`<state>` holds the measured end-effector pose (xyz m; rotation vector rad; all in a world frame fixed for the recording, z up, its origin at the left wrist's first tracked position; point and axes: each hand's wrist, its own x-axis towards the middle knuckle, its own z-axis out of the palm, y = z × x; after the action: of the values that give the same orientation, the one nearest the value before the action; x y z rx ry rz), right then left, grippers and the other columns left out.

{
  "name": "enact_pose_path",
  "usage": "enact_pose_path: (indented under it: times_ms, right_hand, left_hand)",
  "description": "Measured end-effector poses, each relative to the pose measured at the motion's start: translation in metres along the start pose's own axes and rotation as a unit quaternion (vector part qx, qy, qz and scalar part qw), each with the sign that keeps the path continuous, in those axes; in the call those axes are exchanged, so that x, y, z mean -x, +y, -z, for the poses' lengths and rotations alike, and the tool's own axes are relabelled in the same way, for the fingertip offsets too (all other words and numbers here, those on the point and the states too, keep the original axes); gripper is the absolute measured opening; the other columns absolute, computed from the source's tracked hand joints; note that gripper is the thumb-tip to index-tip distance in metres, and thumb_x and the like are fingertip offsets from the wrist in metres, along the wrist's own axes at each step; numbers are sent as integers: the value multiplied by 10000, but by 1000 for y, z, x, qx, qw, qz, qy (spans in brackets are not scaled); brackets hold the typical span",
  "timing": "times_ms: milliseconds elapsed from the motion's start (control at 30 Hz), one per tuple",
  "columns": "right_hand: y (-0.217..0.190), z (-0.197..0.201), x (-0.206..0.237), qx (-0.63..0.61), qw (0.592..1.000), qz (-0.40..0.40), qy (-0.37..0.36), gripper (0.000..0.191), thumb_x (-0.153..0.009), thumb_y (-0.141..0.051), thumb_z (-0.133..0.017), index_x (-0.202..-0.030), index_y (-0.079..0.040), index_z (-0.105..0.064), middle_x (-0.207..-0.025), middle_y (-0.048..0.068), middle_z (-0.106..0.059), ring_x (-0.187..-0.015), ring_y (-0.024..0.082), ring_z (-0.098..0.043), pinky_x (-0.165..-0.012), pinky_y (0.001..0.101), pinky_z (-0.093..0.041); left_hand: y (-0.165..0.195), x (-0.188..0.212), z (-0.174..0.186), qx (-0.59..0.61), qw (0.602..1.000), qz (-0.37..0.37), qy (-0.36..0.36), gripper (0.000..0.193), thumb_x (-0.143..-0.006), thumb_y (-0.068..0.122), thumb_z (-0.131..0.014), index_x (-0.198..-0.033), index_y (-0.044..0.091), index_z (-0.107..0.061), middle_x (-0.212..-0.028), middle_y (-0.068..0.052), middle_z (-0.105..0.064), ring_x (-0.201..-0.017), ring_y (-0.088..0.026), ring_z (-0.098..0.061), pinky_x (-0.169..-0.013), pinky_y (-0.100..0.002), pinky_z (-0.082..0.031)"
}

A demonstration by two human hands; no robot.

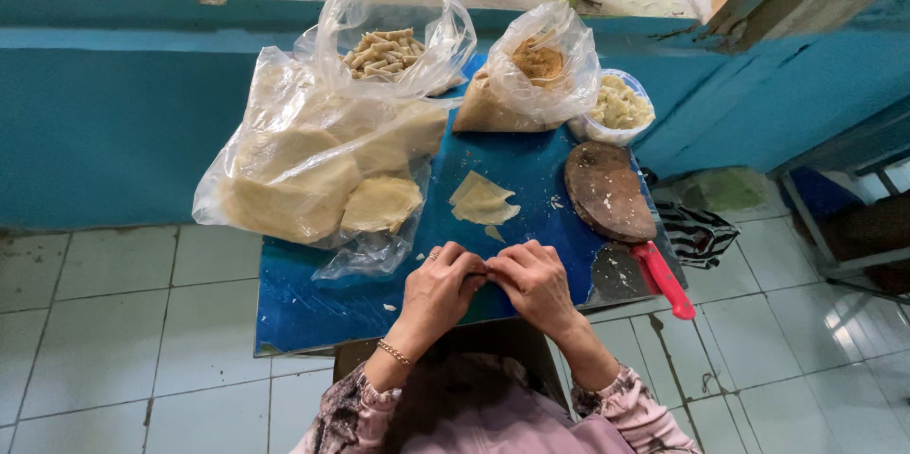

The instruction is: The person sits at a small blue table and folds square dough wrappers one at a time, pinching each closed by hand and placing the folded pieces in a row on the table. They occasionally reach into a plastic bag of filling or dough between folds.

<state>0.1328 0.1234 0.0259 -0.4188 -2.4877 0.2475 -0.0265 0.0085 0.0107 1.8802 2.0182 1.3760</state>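
Observation:
My left hand and my right hand meet fingertip to fingertip over the near edge of a small blue table. Both pinch a small pale rolled wrapper between them; most of it is hidden by the fingers. A ring and a gold bracelet show on my left hand and wrist. Just beyond my hands lie torn pale wrapper sheets. A big clear bag of stacked round wrappers sits at the left of the table.
A clear bag of finished rolls stands at the back, beside a bag of brown crumbly filling and a bowl of pale filling. A round wooden board and a red-handled knife lie right. A teal wall stands behind.

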Motion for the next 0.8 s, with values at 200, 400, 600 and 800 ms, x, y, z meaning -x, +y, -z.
enact_pose_path:
  times_ms: [200,400,600,800]
  right_hand:
    - [-3,-3,-2,-34,997,-73,-14,65,-859,-222,-756,-883,-161,-758,-894,-29,-702,-863,201,-637,-753,366,-438]
    - [2,-8,-11,10,998,-67,15,54,-822,-216,-764,-845,-167,-764,-850,12,-671,-842,229,-622,-715,370,-434]
    - [3,-4,-11,0,998,-48,35,96,-915,-183,-766,-1003,-179,-728,-944,-60,-722,-907,158,-649,-831,361,-462]
    - [-1,7,-17,27,998,51,-27,284,-762,-270,-793,-990,-134,-693,-1001,43,-711,-961,255,-640,-839,399,-441]
  left_hand:
    - [-3,-1,-8,-46,999,15,1,50,-872,176,-715,-844,147,-685,-874,-59,-631,-838,-285,-670,-650,-409,-548]
    - [-8,-10,-14,-54,995,87,-18,57,-862,164,-724,-900,138,-691,-884,-89,-611,-821,-318,-657,-658,-449,-539]
    - [-6,-2,-9,-51,998,17,10,33,-876,161,-715,-861,153,-687,-896,-44,-620,-885,-283,-648,-675,-402,-556]
    - [-17,0,-12,-47,999,-11,-17,117,-843,129,-692,-957,100,-683,-940,-82,-617,-899,-307,-651,-666,-414,-556]
